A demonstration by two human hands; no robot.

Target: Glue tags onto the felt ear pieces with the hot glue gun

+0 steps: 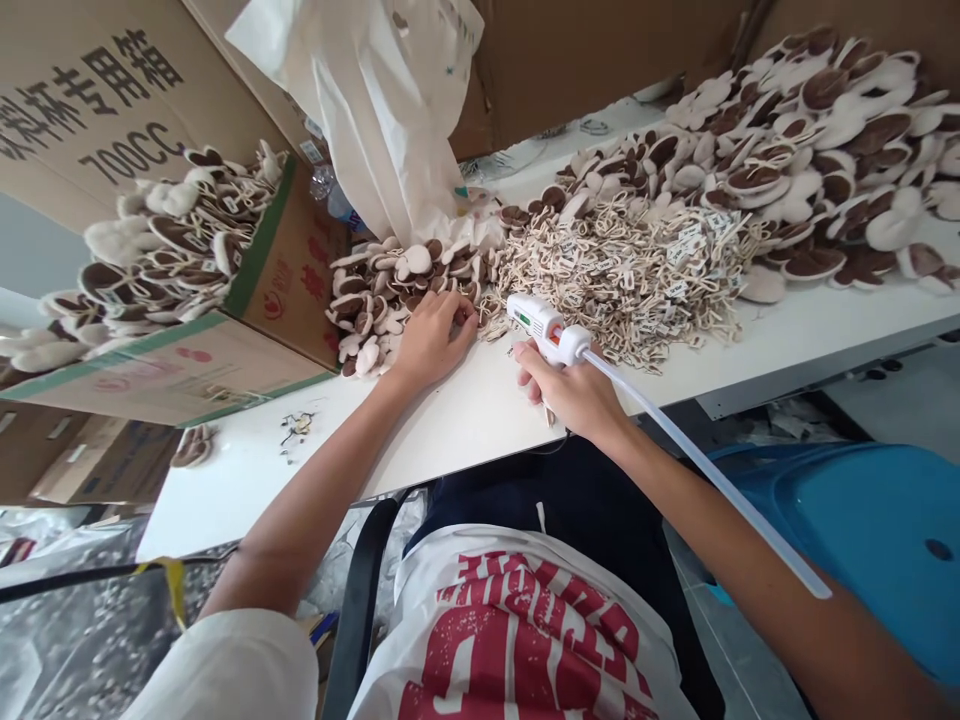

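My right hand [574, 395] is wrapped around the handle of a white hot glue gun [536, 318] with a small green display. A long translucent glue stick [705, 470] runs out of its back end over my forearm. My left hand [436, 342] rests at the edge of a pile of small brown-and-cream plush pieces [414, 262], its fingers curled in and the tips hidden. Whatever is between those fingertips cannot be made out. Just beyond the glue gun lies a heap of thin cream loops with small printed labels [630, 265].
Larger brown-and-cream plush pieces [817, 150] are heaped at the right back of the white table [480, 410]. On the left stands an open carton [292, 265] full of similar pieces. A white plastic bag [382, 120] stands behind the small pile. A blue stool [870, 540] is at right.
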